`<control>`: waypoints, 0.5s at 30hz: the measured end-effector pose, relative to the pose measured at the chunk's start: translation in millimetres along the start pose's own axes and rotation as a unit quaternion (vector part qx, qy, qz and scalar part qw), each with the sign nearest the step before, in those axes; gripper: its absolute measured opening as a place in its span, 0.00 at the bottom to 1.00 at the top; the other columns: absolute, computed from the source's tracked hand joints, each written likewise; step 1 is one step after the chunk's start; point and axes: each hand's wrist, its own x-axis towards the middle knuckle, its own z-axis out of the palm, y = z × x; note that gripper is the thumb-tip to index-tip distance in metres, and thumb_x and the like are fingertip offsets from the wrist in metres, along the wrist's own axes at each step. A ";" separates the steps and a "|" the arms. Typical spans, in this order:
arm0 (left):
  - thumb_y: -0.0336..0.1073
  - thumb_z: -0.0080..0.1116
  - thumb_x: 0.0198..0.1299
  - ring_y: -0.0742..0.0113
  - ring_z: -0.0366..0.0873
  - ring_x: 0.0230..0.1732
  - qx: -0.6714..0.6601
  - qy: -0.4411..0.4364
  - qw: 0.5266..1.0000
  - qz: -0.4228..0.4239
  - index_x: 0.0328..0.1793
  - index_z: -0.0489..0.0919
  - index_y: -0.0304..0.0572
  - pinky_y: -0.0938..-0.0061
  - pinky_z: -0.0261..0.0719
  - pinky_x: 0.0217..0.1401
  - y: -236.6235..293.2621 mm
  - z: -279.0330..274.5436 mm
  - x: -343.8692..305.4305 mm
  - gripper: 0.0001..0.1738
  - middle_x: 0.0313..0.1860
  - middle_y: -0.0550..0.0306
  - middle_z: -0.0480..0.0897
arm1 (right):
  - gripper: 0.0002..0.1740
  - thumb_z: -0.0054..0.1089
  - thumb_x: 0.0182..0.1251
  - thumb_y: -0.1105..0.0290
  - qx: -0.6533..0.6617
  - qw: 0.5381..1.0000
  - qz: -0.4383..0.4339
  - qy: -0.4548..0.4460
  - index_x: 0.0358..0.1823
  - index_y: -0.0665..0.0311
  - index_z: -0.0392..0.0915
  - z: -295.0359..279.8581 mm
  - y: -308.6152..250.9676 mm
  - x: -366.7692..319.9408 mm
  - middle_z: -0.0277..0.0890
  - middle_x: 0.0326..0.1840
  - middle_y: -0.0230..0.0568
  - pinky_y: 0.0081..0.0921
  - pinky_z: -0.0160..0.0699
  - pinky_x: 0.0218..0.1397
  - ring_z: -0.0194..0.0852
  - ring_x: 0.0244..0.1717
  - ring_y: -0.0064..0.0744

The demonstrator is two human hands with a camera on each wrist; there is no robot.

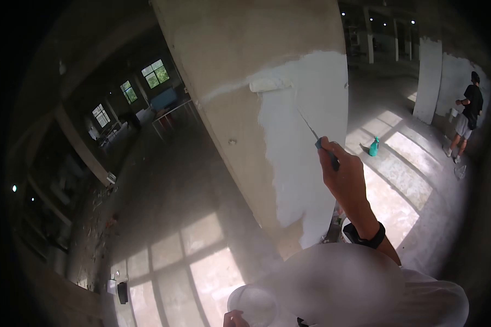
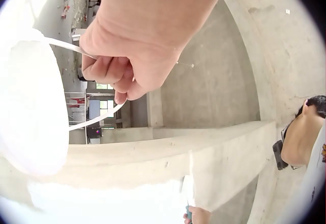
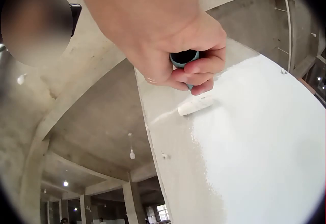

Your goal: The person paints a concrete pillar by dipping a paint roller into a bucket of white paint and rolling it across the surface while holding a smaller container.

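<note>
My right hand (image 1: pixel 343 173) grips the blue-grey handle of a paint roller (image 1: pixel 270 84), whose white sleeve lies on the upper edge of the fresh white paint (image 1: pixel 305 136) on a plaster wall (image 1: pixel 245 49). In the right wrist view, the fingers curl round the handle, with its dark hollow end showing. Low in the head view, my left hand (image 1: pixel 235 319) is beside a white bucket (image 1: pixel 253 305). Its curled fingers hold the bucket's thin white bail (image 2: pixel 99 118) in the left wrist view; the bucket's contents are hidden there by glare.
A green spray bottle (image 1: pixel 373 146) stands on the sunlit floor to the right. Farther right, another person (image 1: pixel 471 106) stands at a partly white wall with a white container. A metal frame (image 1: pixel 172 117) and windows are at the far left.
</note>
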 end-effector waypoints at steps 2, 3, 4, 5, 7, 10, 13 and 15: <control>0.37 0.56 0.69 0.84 0.53 0.17 0.000 -0.002 1.000 -0.014 0.38 0.80 0.40 0.82 0.45 0.19 0.2 2.3 1.8 0.10 0.16 0.73 0.63 | 0.09 0.59 0.68 0.69 -0.013 1.000 0.015 -0.020 0.46 0.62 0.81 -0.2 6.7 -20.4 0.80 0.24 0.46 0.31 0.76 0.28 0.81 0.24 0.43; 0.37 0.56 0.69 0.84 0.53 0.17 -0.001 -0.003 1.000 -0.001 0.38 0.80 0.40 0.82 0.45 0.19 -3.5 -0.3 4.5 0.10 0.16 0.73 0.63 | 0.08 0.59 0.68 0.69 -0.016 0.999 0.024 -0.030 0.45 0.62 0.81 2.0 11.3 -32.1 0.80 0.25 0.46 0.31 0.77 0.28 0.81 0.24 0.44; 0.37 0.56 0.69 0.84 0.53 0.17 -0.002 -0.002 1.000 0.011 0.38 0.80 0.40 0.82 0.45 0.19 -10.0 -4.0 6.5 0.10 0.16 0.73 0.62 | 0.07 0.59 0.68 0.69 -0.033 0.999 -0.011 -0.016 0.44 0.62 0.81 5.2 14.7 -40.8 0.81 0.25 0.46 0.31 0.78 0.29 0.82 0.25 0.44; 0.37 0.56 0.69 0.84 0.53 0.17 -0.004 0.000 1.000 0.022 0.38 0.80 0.40 0.83 0.45 0.19 -15.1 -6.0 7.7 0.10 0.16 0.73 0.62 | 0.07 0.59 0.68 0.70 -0.036 0.999 -0.017 -0.010 0.44 0.62 0.81 6.2 15.6 -37.8 0.81 0.25 0.46 0.31 0.77 0.29 0.82 0.24 0.44; 0.37 0.56 0.69 0.84 0.53 0.16 -0.017 0.004 1.000 0.017 0.38 0.80 0.40 0.82 0.45 0.19 -5.3 -5.3 5.3 0.09 0.16 0.73 0.62 | 0.06 0.59 0.68 0.70 -0.044 0.999 -0.024 -0.002 0.43 0.62 0.81 0.1 8.4 -25.6 0.81 0.25 0.45 0.32 0.77 0.28 0.81 0.24 0.43; 0.36 0.55 0.69 0.84 0.52 0.16 -0.016 -0.001 1.000 0.000 0.38 0.81 0.40 0.82 0.46 0.18 5.4 -1.7 5.3 0.09 0.16 0.73 0.62 | 0.07 0.57 0.70 0.69 -0.047 0.997 -0.055 -0.004 0.45 0.62 0.79 -18.0 -17.0 5.3 0.79 0.22 0.44 0.32 0.73 0.24 0.78 0.21 0.43; 0.35 0.56 0.69 0.83 0.53 0.16 -0.013 -0.015 1.000 -0.002 0.39 0.81 0.40 0.82 0.46 0.18 7.3 1.0 6.7 0.08 0.16 0.73 0.62 | 0.07 0.58 0.69 0.70 -0.061 0.997 -0.049 -0.021 0.45 0.61 0.80 -18.5 -13.8 -1.3 0.78 0.21 0.44 0.32 0.72 0.24 0.78 0.20 0.42; 0.36 0.56 0.68 0.83 0.53 0.16 -0.012 -0.016 1.000 0.003 0.39 0.81 0.40 0.81 0.46 0.18 6.1 0.1 10.7 0.08 0.15 0.73 0.62 | 0.07 0.59 0.68 0.70 -0.063 0.997 -0.046 -0.028 0.44 0.61 0.80 -7.9 1.8 -25.7 0.77 0.21 0.43 0.33 0.72 0.24 0.78 0.20 0.42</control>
